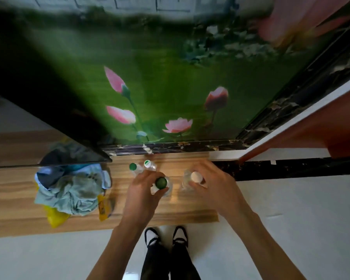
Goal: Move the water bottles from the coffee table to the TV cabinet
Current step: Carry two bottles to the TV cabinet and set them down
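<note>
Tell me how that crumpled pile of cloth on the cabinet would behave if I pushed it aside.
The crumpled cloth pile would probably bunch and drag rather than slide as one piece, since it lies in loose folds. It looks soft and light. The yellow plastic bag under it may shift with it across the wooden cabinet top.

A wall mural (170, 87) of pink lotus flowers on deep green fills twelve o'clock. A black marble border (190, 146) edges its foot and climbs its right side toward two o'clock. At nine o'clock a dark, glossy television screen (38, 122) tilts forward. A pale wooden cabinet top (12, 209) runs from nine o'clock to centre. Glossy white floor tiles (291, 209) spread from four to eight o'clock.
</note>
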